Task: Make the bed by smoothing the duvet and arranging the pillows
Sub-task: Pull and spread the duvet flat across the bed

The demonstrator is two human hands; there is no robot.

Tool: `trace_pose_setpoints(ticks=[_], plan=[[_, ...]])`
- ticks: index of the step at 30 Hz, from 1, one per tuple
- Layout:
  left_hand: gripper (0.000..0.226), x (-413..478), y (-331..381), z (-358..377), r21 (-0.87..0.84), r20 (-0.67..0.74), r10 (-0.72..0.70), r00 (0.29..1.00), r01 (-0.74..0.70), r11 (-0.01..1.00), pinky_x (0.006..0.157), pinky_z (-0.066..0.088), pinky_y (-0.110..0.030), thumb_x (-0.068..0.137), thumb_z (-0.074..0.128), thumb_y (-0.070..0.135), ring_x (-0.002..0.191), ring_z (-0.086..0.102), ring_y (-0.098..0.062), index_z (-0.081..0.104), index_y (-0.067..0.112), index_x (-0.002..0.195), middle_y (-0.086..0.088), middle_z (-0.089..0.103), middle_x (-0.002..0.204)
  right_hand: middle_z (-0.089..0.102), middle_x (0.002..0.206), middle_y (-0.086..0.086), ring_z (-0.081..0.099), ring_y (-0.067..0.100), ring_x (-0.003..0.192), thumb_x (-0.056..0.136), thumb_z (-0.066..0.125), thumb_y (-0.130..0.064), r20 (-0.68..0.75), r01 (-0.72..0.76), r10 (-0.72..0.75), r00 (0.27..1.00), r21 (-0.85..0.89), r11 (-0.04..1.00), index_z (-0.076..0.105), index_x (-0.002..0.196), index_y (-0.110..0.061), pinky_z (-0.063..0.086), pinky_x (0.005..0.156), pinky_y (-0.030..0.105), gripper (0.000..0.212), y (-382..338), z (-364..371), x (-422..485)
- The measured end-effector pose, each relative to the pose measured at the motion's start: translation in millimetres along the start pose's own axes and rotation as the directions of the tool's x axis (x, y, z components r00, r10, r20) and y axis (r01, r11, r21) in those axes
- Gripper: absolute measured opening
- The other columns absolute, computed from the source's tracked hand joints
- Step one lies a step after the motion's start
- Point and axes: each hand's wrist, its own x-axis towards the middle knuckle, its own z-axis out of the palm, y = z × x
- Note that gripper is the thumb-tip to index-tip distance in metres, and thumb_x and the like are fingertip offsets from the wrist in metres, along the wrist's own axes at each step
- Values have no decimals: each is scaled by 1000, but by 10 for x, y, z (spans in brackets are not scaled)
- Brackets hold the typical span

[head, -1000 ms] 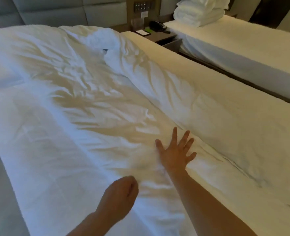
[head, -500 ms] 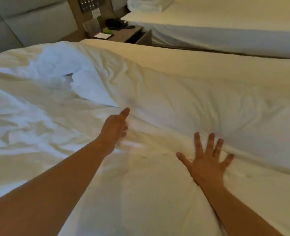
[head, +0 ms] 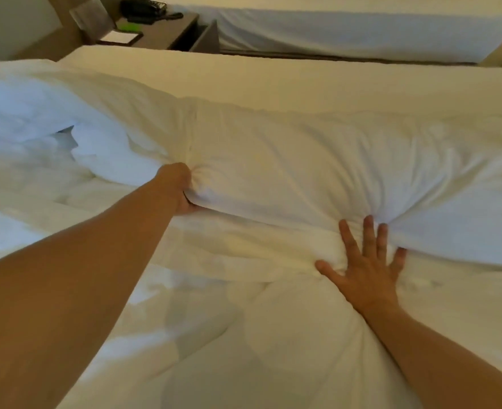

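Head view, sole item.

Duvet: white, thick, lying across the near bed. One half is doubled back over itself, its folded edge running from centre-left down to the right. The part nearer the camera is rumpled, and a crumpled heap sits at far left.

Left hand: closed into a fist, pinching the folded edge of the duvet; cloth puckers around the knuckles.

Right hand: flat, fingers spread wide, pressed down on the lower layer, the tips touching the folded edge.

Pillows: none can be told apart from the bedding here (the heap at far left may hide one).

Surroundings: bedside bench at top, carrying a dark telephone and a notepad; a second bed beyond it, well apart.

Step in hand, as judged: the doubled half is about to be drawn open or shifted, one hand pulling and the other anchoring.

Risks, as judged:
- The one-point fist grip may bunch the filling and leave a fresh pucker rather than a flat spread.
- The pressing palm may trap the lower layer, so a pull drags both layers and skews the duvet on the bed.
- A strong tug may slide the far edge off the side toward the gap between the beds.
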Motion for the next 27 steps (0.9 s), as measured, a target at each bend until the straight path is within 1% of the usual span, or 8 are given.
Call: trace_pose_setpoints(ticks=[4, 9, 13, 17, 19, 21, 23, 27], plan=[[29, -615, -78, -190, 80, -11, 63, 998, -62, 995, 63, 63, -47, 104, 38, 2, 88, 75, -34, 62, 7, 120, -17, 75, 110, -23, 170, -6, -26, 21, 155, 76, 25, -96, -31, 32, -29, 999, 79, 996, -12, 155, -58, -9, 120, 67, 95, 5, -84, -24], [21, -1454, -456, -778, -424, -64, 453, 889, -435, 794, 83, 62, -48, 103, 58, 17, 107, 75, -21, 63, 27, 121, 0, 74, 125, 23, 170, -4, 16, 20, 158, 77, 52, -76, -276, 203, -108, 955, 345, 917, 34, 156, -39, 17, 118, 57, 89, 67, -341, -262], [28, -1107, -1138, -1133, -474, -157, 142, 977, -200, 857, 85, 57, -57, 105, 57, 16, 124, 64, -32, 59, 19, 133, -7, 66, 138, 64, 118, 9, 59, 34, 109, 81, 60, -55, -491, 210, 92, 866, 524, 825, 71, 104, -12, 46, 93, 52, 50, 12, -653, -769], [43, -652, -1127, -1045, -460, -174, 59, 983, -134, 878, 78, 56, -57, 102, 60, 10, 114, 67, -31, 55, 18, 143, -11, 65, 140, 69, 74, 14, 68, 31, 77, 78, 57, -75, 206, -361, 440, 874, 881, 306, 68, 77, -4, 55, 81, 53, 71, -232, -1021, -915], [40, -641, -994, -985, -471, -83, 54, 995, -87, 878, 93, 53, -62, 100, 59, 7, 120, 65, -34, 61, 17, 139, -10, 68, 135, 76, 98, 17, 72, 31, 93, 79, 71, -70, 552, -482, 282, 785, 830, -282, 70, 100, -4, 57, 87, 51, 69, -278, -1159, -687], [30, -673, -826, -1005, -474, -8, 100, 995, -92, 876, 102, 48, -63, 95, 62, 6, 119, 65, -36, 70, 16, 122, -9, 73, 123, 69, 124, 19, 68, 34, 112, 76, 78, -63, 618, -389, 138, 774, 635, -667, 61, 127, -4, 55, 98, 51, 80, -338, -1257, -458], [18, -672, -640, -1156, -502, 23, 172, 985, -137, 854, 103, 48, -62, 90, 65, 13, 120, 65, -37, 72, 18, 106, -8, 74, 114, 69, 129, 16, 67, 36, 119, 76, 81, -58, 626, -326, 147, 766, 575, -750, 61, 136, -11, 50, 105, 56, 79, -474, -1314, -308], [34, -479, -107, -1612, -490, 0, 257, 967, -224, 843, 96, 52, -59, 90, 72, 30, 116, 67, -31, 71, 21, 123, -8, 72, 128, 74, 124, 12, 68, 33, 118, 79, 73, -40, 521, -182, 281, 806, 670, -720, 65, 133, -18, 59, 87, 58, 59, -684, -1633, -156]])
